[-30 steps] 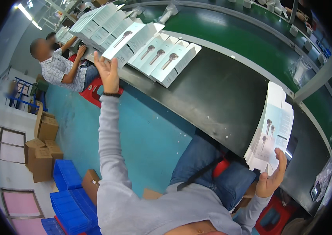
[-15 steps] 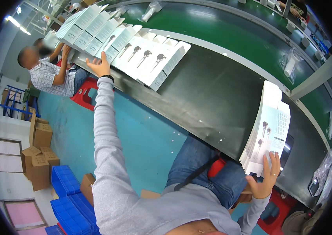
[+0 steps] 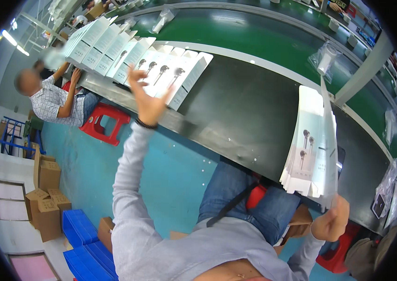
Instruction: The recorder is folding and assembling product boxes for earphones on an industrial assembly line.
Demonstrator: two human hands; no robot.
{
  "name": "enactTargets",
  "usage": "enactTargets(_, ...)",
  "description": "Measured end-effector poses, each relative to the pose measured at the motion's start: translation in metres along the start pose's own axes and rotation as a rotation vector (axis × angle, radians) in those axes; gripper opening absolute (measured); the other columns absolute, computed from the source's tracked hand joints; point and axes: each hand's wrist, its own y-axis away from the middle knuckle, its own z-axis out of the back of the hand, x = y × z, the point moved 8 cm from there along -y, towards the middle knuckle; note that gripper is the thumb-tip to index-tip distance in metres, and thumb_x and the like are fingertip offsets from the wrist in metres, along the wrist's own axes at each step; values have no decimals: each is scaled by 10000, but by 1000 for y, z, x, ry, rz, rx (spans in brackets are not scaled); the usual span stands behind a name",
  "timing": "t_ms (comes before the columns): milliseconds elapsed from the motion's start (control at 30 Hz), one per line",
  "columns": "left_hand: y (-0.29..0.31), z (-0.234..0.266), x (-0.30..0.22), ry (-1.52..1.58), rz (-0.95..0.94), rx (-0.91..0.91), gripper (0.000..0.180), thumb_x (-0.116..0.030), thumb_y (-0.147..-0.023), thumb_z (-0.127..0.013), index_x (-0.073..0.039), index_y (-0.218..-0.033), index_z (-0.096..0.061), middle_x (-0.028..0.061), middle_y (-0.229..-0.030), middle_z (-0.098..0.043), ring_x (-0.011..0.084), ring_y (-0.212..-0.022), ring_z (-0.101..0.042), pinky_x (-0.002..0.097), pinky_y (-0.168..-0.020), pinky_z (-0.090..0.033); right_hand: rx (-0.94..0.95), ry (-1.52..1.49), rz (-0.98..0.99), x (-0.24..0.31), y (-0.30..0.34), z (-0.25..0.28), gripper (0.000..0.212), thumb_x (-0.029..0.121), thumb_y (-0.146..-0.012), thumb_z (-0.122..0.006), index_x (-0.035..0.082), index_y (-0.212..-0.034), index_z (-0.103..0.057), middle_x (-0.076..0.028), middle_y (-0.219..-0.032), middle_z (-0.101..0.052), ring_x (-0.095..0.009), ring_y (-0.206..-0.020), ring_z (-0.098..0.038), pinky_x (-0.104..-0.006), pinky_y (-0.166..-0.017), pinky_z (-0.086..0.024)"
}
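Note:
My left hand [image 3: 150, 100] is in the air by the table's near edge, fingers spread and nothing in them. Behind it stands a row of white, open-topped cartons [image 3: 190, 80] printed with pictures of dark earphones. At the right, my right hand [image 3: 332, 220] pinches the lower end of a flat carton [image 3: 332, 152], which is lifted edge-on from a fanned stack of flat cartons [image 3: 297, 161]. The rest of that stack lies on the dark tabletop [image 3: 245, 100].
Beyond the table runs a green conveyor [image 3: 264, 40] bearing bagged white items. A metal post [image 3: 364, 70] rises at the right. At the left, a person [image 3: 58, 100] sits working near a red stool [image 3: 106, 124]. Blue crates [image 3: 80, 227] and brown boxes [image 3: 47, 206] stand on the floor.
My left hand has moved right and nearer, away from the far cartons. My right hand has closed on one flat carton and raised it off the stack.

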Motion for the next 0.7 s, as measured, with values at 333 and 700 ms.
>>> enactTargets(333,77,-44,-255,119,-821,667,535,-422,-698,-624,-479,-1182,-403,102,-1283,-444,287,-1203,-412,609,-1007,-37,62,-1010,-628,17,-2,-52,200,119,-872,-539,-47,-981,-570,-107,-832,-624,-98,-705,-570,-213,-617,-452)
enactTargets(700,110,-62,-267,384,-720,1083,763,-349,-439,-770,-377,-1152,-498,186,-1260,-378,373,-1124,-413,623,-910,-265,348,-1096,-595,7,8,-57,424,-15,-823,-531,-16,-1237,-440,-82,-849,-625,-62,-704,-553,-184,-631,-436)
